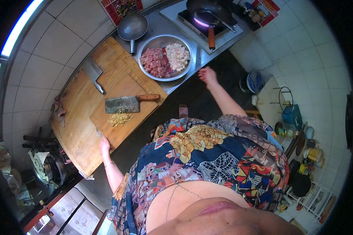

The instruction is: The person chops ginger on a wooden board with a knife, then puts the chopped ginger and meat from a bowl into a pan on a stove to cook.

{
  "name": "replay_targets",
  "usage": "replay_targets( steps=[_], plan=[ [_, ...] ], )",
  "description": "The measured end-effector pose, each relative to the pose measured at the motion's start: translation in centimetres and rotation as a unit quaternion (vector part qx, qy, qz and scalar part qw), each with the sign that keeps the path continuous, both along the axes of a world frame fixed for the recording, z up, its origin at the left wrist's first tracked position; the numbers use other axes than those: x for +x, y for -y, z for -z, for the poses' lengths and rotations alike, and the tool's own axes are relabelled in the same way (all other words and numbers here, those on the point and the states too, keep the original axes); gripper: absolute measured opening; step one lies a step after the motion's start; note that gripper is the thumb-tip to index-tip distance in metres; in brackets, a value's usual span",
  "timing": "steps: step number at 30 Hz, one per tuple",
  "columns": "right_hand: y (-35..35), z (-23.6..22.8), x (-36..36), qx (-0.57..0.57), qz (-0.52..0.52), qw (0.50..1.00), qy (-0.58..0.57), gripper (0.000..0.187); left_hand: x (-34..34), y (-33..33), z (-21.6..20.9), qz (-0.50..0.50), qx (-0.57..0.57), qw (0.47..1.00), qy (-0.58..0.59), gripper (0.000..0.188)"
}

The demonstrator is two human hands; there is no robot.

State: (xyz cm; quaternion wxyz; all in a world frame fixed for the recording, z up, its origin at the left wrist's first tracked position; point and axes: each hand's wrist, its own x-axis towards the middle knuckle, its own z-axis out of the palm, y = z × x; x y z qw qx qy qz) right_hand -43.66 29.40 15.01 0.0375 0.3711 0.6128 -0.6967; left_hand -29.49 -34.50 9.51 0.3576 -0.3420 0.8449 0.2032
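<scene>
My left hand is at the near edge of the wooden cutting board, its fingers drawn together around a small greyish sliver that I cannot make out. Beside it on the board lies a pile of chopped yellowish bits, probably ginger or garlic. A wide cleaver with a wooden handle rests just above the pile. My right hand hangs in the air over the dark floor, fingers curled with nothing visible in them. Nearest to it is a steel basin holding pink minced meat and whitish diced fat.
A second cleaver lies farther back on the wooden worktop. Behind the basin sits a metal ladle-like pan. At the far right, a dark wok stands on a glowing stove, its wooden handle pointing toward me. A bucket stands right.
</scene>
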Motion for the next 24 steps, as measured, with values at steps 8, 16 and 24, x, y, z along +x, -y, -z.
replay_targets(
  steps=[8, 16, 24],
  plan=[
    [1.8, -5.9, -9.3, -0.067, 0.055, 0.995, -0.048, 0.04, 5.8, -2.0, 1.3, -0.104, -0.113, 0.977, -0.149, 0.069],
    [6.4, -3.4, -4.6, 0.019, 0.018, 0.998, -0.059, 0.031, 11.5, -2.6, 2.1, -0.158, -0.036, 0.975, -0.15, 0.07],
    [5.0, -2.8, -2.5, -0.055, 0.008, 0.994, -0.094, 0.037, 10.5, -2.6, 1.9, -0.152, 0.101, 0.959, -0.218, 0.063]
  ],
)
